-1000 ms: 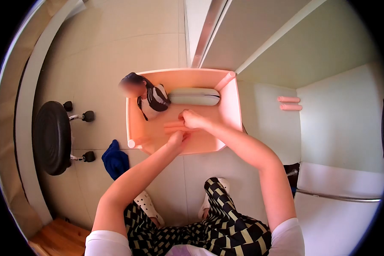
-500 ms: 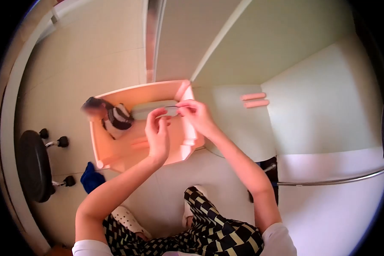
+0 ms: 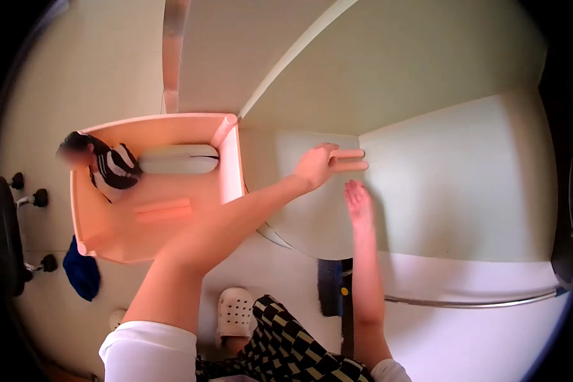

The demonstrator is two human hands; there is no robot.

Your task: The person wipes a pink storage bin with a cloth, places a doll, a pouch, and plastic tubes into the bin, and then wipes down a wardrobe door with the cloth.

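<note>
My left hand point(image 3: 314, 167) reaches to the right, its fingers curled at the left ends of two pink rods point(image 3: 349, 166) that lie side by side on a pale green surface. Their right ends stick out past the fingers. Just below, my right hand point(image 3: 358, 202) is held with fingers stretched out and nothing in it. An open pink box point(image 3: 232, 167) stands to the left. Inside it lies a white oblong piece point(image 3: 178, 160) with a thin dark strip point(image 3: 204, 156) on top, and a pink bar point(image 3: 163, 210).
A small dark-haired figure in a black-and-white top point(image 3: 122, 167) is at the box's left end. A blue cloth point(image 3: 81, 272) and a black wheeled stool point(image 3: 6, 235) are on the floor at left. A metal rail point(image 3: 477, 305) runs along the lower right.
Both hands have moved right, from above the pink box to the pink rods. The thin dark strip has left my right hand and lies on the white piece. The view has shifted right.
</note>
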